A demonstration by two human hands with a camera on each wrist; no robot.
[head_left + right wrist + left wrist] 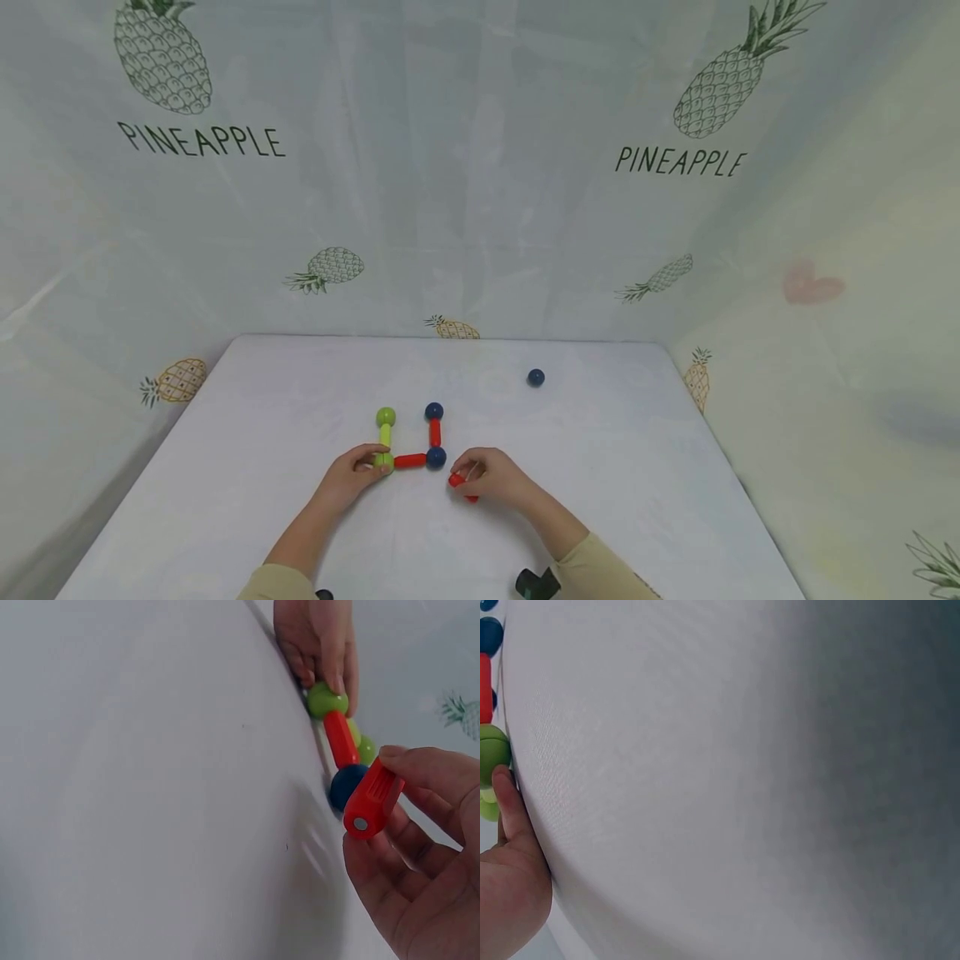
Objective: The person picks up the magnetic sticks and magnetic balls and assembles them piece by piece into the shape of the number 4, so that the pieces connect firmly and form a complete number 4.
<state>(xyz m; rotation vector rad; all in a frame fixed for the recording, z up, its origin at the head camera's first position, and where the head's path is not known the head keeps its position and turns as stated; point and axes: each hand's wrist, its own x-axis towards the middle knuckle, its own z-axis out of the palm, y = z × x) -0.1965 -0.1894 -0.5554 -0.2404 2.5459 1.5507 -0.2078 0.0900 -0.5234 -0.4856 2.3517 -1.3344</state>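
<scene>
On the white table (600,450), balls and rods are joined in an open U shape. A lime rod (386,435) links the far green ball (386,416) to the near green ball (385,463). From there a red rod (409,461) runs to the near blue ball (436,457), and another red rod (435,433) leads to the far blue ball (434,411). My left hand (350,479) holds the near green ball between thumb and fingers. Right of the near blue ball, my right hand (498,478) pinches a loose red rod (373,804) with a silvery disc on its end.
A single blue ball (536,377) lies at the back right of the table. The black-and-green object (537,584) is by the right sleeve at the front. A curtain (480,208) printed with pineapples hangs behind the table and along its sides.
</scene>
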